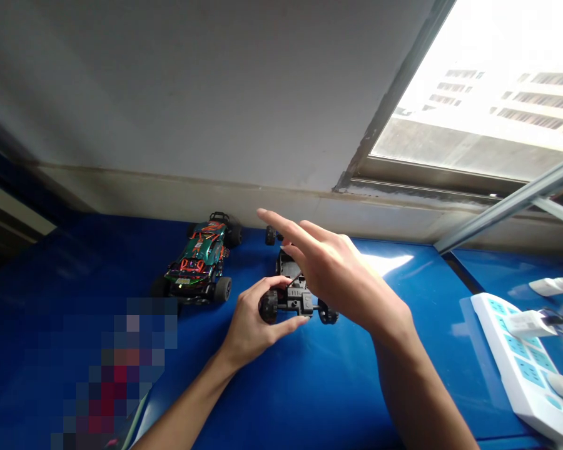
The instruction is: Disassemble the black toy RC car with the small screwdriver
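Note:
A bare black toy car chassis [294, 299] with small black wheels lies on the blue table [309, 387], near the wall. My left hand [256, 322] is closed around its near left wheel and end. My right hand [331, 272] hovers over the chassis with its index finger stretched out towards the wall and the other fingers loosely extended; nothing is in it. It hides the middle of the chassis. A finished toy car [199, 261] with a green and orange body stands to the left.
A white power strip [520, 356] with plugs in it lies at the right edge. A grey wall and a window frame [394, 94] rise behind the table. A blurred patch covers the lower left.

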`<state>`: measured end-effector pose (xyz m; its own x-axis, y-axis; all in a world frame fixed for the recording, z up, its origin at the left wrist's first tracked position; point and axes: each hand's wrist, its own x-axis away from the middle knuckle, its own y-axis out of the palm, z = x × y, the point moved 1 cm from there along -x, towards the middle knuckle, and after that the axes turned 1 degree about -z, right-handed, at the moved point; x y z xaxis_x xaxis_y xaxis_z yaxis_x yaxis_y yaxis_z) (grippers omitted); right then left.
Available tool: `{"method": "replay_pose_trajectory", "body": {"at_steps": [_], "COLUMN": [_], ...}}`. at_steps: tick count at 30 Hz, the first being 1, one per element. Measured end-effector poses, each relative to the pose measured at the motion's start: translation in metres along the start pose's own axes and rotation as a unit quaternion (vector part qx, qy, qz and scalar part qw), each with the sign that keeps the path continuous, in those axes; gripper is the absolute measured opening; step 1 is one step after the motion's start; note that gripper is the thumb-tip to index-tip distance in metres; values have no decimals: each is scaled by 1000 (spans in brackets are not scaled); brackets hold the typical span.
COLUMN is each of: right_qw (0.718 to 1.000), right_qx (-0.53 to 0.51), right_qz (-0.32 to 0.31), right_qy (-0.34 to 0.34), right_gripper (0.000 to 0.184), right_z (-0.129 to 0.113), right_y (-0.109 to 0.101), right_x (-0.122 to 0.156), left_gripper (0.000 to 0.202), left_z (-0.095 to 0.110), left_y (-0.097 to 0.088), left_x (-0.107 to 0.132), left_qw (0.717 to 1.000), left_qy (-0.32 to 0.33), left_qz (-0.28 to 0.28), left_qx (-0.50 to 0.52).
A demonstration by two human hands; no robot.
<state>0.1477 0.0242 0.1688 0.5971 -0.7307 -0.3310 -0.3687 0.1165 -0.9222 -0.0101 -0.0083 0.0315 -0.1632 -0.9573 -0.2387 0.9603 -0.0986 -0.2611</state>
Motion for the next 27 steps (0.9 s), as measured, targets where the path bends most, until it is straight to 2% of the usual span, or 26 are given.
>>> {"method": "replay_pose_trajectory", "body": {"at_steps": [2, 5, 7, 11, 15, 21, 27], "right_qw": [1000, 999, 998, 999, 998, 996, 998], "right_qx": [-7, 0, 11, -22, -51, 6, -57], "right_qz": [-4, -12, -19, -34, -16, -39, -25], "right_qy": [6, 40, 57, 36, 23, 76, 25], "right_gripper": [67, 46, 38, 46, 58, 37, 57], "right_z": [-1, -4, -4, 0, 3, 1, 5], "right_y": [-2, -3, -1, -1, -7, -6, -8], "right_x": [-1, -5, -8, -7, -2, -7, -2], "left_gripper": [52, 51, 51, 50, 50, 49, 47], "left_z": [0, -1, 0, 0, -2, -3, -2], "left_y": [0, 1, 1, 1, 1, 0, -1], "left_x": [0, 1, 1, 1, 0, -2, -2], "left_qw": [1000, 1000, 1000, 1000, 1000, 999, 998], "left_qy": [-2, -3, -3, -6, 6, 37, 48], "left_qz": [1, 5, 7, 1, -11, -6, -9], "left_qx": [2, 0, -2, 9, 15, -14, -27]}}
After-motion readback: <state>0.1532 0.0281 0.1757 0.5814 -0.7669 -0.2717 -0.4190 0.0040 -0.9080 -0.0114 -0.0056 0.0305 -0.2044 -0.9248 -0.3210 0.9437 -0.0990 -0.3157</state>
